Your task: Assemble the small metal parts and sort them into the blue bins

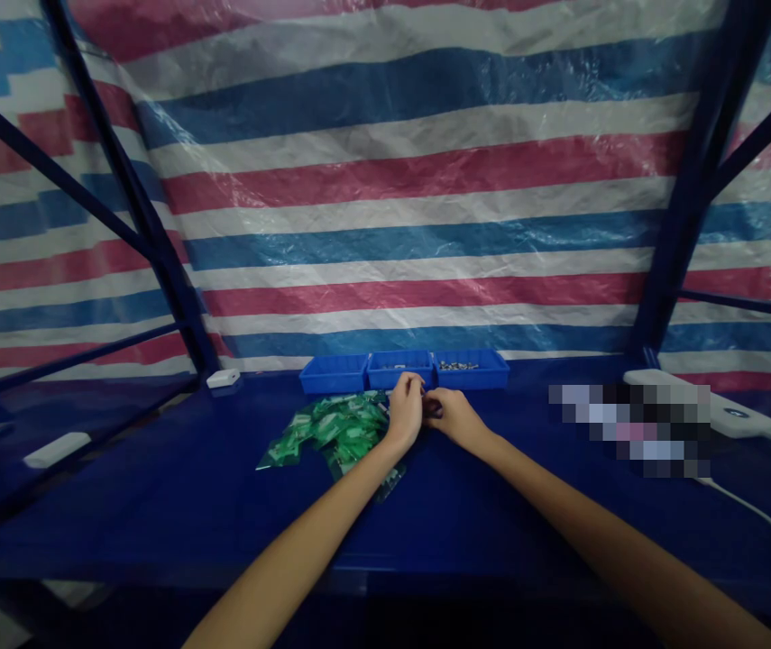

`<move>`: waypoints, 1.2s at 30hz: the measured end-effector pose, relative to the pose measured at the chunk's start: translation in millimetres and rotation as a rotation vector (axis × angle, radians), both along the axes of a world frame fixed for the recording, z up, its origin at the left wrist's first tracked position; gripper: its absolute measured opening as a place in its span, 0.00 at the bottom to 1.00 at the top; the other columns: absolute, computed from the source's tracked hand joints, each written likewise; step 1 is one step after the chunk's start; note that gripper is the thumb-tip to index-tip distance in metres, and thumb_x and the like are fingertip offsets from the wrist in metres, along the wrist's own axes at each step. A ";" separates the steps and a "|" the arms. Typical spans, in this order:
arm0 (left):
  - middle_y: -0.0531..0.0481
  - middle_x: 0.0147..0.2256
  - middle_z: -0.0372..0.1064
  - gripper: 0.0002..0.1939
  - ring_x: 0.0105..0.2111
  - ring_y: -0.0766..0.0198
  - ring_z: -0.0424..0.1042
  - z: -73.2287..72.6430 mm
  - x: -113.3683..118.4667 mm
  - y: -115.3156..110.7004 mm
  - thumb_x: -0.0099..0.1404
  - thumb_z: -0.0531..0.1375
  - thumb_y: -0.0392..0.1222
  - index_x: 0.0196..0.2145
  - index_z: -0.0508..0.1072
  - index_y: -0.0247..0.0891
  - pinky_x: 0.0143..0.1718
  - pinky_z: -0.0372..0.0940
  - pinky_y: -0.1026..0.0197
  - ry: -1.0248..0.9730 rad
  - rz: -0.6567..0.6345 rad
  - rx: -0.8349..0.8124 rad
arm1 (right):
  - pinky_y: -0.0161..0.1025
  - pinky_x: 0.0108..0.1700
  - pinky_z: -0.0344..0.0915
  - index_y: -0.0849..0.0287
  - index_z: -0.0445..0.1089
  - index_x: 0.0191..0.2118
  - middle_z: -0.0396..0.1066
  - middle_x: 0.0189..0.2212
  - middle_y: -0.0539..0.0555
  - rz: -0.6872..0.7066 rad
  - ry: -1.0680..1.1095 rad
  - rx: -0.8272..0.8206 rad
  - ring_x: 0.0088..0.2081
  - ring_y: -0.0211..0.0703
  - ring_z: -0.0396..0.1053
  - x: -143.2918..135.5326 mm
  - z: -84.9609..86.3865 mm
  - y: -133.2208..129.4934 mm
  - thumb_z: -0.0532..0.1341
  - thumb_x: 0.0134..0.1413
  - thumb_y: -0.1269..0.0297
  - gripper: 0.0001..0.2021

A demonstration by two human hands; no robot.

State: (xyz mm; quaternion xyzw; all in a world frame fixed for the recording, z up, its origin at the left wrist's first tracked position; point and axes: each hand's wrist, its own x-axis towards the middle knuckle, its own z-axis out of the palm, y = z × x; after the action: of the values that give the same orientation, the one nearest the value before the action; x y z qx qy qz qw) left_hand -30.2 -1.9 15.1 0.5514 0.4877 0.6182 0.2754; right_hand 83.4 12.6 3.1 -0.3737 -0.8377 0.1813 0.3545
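Can't read any txt, nos. or brands from here: dark mark (pixel 736 413) on white unit (pixel 756 423) is too small, green pkts (pixel 351 425) (lots of 'em) too blurry.

the bags (pixel 341 424) look glossy, bins (pixel 380 381) smooth plastic.

A blue table (pixel 155 496) in a dim corner walled with striped plastic sheet (pixel 412 171).
Behind the table, the sheet hangs in wrinkled bands of red, white and blue, with shiny glints where light catches its folds; more of it shows beyond the table's left and right ends. Dark blue metal posts rise at the table's far left (pixel 178 297) and far right corners, joined by slanting braces (pixel 47 167) and thinner rails (pixel 750 303) along the table's sides.
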 end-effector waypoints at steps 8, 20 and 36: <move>0.55 0.23 0.59 0.08 0.26 0.69 0.60 -1.7 -1.7 5.0 0.58 0.49 0.39 0.25 0.63 0.38 0.28 0.56 0.67 -0.024 0.019 0.030 | 0.37 0.35 0.69 0.61 0.71 0.33 0.74 0.29 0.53 0.092 0.221 -0.162 0.33 0.42 0.72 -1.3 0.8 0.1 0.63 0.36 0.77 0.13; 0.58 0.20 0.52 0.13 0.22 0.71 0.55 3.4 -3.6 -0.3 0.59 0.51 0.47 0.22 0.58 0.37 0.26 0.53 0.68 0.018 0.026 -0.070 | 0.37 0.27 0.72 0.59 0.72 0.39 0.73 0.36 0.56 -0.075 0.548 -0.108 0.33 0.44 0.73 4.5 12.4 1.8 0.59 0.45 0.67 0.12; 0.56 0.19 0.57 0.19 0.21 0.70 0.57 1.1 0.0 1.9 0.61 0.50 0.53 0.22 0.64 0.36 0.25 0.53 0.66 0.021 -0.150 -0.081 | 0.37 0.32 0.68 0.60 0.69 0.44 0.74 0.34 0.57 -0.048 0.677 -0.048 0.35 0.44 0.72 1.6 25.0 -6.3 0.61 0.46 0.61 0.17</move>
State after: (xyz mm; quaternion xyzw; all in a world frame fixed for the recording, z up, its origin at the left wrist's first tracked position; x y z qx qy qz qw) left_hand -30.2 -0.1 16.2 0.5815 0.4725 0.5697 0.3378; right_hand 85.1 6.3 28.1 -0.3202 -0.6590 0.3065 0.6076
